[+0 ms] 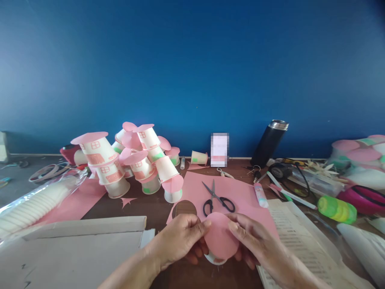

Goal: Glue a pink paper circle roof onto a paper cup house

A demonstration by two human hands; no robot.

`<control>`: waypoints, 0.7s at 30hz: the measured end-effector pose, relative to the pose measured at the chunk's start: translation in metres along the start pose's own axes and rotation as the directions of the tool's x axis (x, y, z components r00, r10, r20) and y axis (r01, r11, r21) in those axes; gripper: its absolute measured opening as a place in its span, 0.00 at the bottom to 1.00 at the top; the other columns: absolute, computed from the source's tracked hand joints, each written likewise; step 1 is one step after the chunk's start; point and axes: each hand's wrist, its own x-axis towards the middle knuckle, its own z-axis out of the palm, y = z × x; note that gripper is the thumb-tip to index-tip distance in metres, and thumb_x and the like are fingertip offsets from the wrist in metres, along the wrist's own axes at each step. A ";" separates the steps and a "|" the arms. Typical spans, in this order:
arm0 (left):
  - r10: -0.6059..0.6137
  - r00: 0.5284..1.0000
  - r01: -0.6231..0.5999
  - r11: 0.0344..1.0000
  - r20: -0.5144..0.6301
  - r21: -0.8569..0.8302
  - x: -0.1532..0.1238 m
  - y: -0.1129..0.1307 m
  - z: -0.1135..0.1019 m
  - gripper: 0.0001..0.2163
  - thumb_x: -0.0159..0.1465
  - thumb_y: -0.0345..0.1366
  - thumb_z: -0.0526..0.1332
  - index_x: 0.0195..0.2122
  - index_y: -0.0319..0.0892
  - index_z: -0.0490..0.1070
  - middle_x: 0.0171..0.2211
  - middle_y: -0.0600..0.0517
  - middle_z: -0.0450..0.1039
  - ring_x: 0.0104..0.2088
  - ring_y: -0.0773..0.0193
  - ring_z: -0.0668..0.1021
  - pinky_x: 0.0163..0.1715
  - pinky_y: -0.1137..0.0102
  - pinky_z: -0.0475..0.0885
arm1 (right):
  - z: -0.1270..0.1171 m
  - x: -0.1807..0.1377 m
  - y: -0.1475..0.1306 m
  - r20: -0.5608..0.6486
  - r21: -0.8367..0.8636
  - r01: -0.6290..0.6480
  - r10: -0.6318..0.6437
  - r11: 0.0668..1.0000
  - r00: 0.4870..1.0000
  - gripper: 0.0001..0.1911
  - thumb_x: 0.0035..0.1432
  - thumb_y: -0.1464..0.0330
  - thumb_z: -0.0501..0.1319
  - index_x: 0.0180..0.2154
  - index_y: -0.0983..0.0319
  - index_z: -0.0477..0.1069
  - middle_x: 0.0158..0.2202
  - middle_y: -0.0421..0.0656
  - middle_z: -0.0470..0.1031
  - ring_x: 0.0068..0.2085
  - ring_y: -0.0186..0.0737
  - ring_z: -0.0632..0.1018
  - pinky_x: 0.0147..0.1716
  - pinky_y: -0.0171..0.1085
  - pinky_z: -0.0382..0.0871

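Both my hands hold a pink paper circle [219,237] just above the table's near edge. My left hand [180,239] pinches its left rim and my right hand [251,241] grips its right rim. A white paper cup [214,259] shows under the circle, mostly hidden by it. Behind my hands lies a pink paper sheet [240,192] with a round hole cut at its left corner. Black-handled scissors [217,198] rest shut on that sheet.
A pile of pink-topped paper cups [135,160] stands at back left. A sleeve of white cups [33,204] and a grey board [72,245] lie at left. A glue stick [260,195], a black flask [269,143], a green bottle [337,208] and printed papers [294,237] lie at right.
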 end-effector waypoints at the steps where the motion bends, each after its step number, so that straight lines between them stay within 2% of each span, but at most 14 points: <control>1: 0.000 1.000 0.000 1.000 0.001 -0.006 0.000 0.000 0.001 0.30 0.53 0.67 0.60 0.27 0.39 0.66 0.23 0.52 0.74 0.22 0.71 0.74 0.20 0.77 0.71 | 0.000 0.000 0.001 -0.011 0.003 -0.007 0.007 1.000 1.000 0.35 0.65 0.44 0.53 0.55 0.68 0.63 0.22 0.36 0.71 0.18 0.27 0.67 0.18 0.27 0.57; 7: -0.001 1.000 0.001 1.000 0.016 -0.031 0.000 0.000 0.001 0.31 0.50 0.67 0.62 0.29 0.39 0.67 0.23 0.53 0.73 0.23 0.70 0.74 0.20 0.77 0.70 | 0.002 0.003 0.011 -0.038 0.048 -0.022 0.024 0.999 0.999 0.34 0.64 0.44 0.54 0.54 0.67 0.64 0.23 0.36 0.72 0.19 0.28 0.67 0.19 0.28 0.58; 13: -0.004 1.000 0.004 1.000 0.029 0.018 -0.001 0.002 -0.002 0.29 0.54 0.66 0.60 0.29 0.40 0.65 0.24 0.53 0.72 0.24 0.68 0.74 0.23 0.74 0.71 | 0.002 0.004 0.010 -0.036 0.019 -0.030 0.031 0.999 0.999 0.33 0.65 0.44 0.54 0.54 0.66 0.65 0.22 0.36 0.71 0.18 0.29 0.67 0.18 0.29 0.57; 15: 0.077 0.996 -0.072 0.990 -0.036 0.124 -0.003 0.004 -0.003 0.26 0.59 0.63 0.58 0.28 0.41 0.64 0.24 0.55 0.70 0.24 0.68 0.73 0.25 0.72 0.71 | 0.000 0.003 0.009 -0.108 -0.017 0.001 -0.003 1.000 0.994 0.34 0.64 0.42 0.54 0.54 0.64 0.67 0.26 0.40 0.74 0.22 0.33 0.71 0.21 0.31 0.62; 16: 0.161 0.981 -0.137 0.969 -0.105 0.207 -0.004 0.006 -0.003 0.24 0.62 0.60 0.56 0.28 0.41 0.64 0.25 0.55 0.69 0.25 0.68 0.73 0.27 0.71 0.71 | -0.001 0.001 0.009 -0.162 -0.046 0.031 -0.038 0.998 0.986 0.32 0.64 0.43 0.54 0.53 0.63 0.68 0.33 0.43 0.77 0.29 0.37 0.75 0.26 0.33 0.68; 17: 0.267 0.947 -0.206 0.932 -0.179 0.299 -0.005 0.006 -0.003 0.22 0.66 0.57 0.54 0.29 0.41 0.65 0.27 0.54 0.69 0.27 0.67 0.73 0.29 0.70 0.71 | -0.002 -0.001 0.009 -0.224 -0.089 0.071 -0.089 0.994 0.970 0.30 0.65 0.44 0.54 0.53 0.61 0.69 0.41 0.45 0.77 0.37 0.41 0.78 0.35 0.35 0.72; 19: 0.509 0.815 -0.335 0.805 -0.278 0.490 -0.007 0.007 -0.002 0.17 0.70 0.48 0.52 0.35 0.41 0.70 0.34 0.51 0.71 0.34 0.63 0.74 0.37 0.67 0.71 | -0.003 -0.005 0.008 -0.319 -0.211 0.155 -0.218 0.965 0.923 0.24 0.68 0.48 0.53 0.55 0.55 0.68 0.55 0.44 0.71 0.54 0.45 0.73 0.52 0.38 0.68; 21: 0.684 0.684 -0.414 0.651 -0.255 0.636 -0.007 0.005 0.001 0.12 0.72 0.41 0.52 0.45 0.43 0.72 0.44 0.48 0.72 0.44 0.59 0.74 0.47 0.63 0.70 | -0.002 -0.009 0.008 -0.315 -0.367 0.255 -0.378 0.895 0.871 0.19 0.72 0.53 0.50 0.59 0.48 0.65 0.59 0.40 0.66 0.60 0.43 0.67 0.56 0.37 0.64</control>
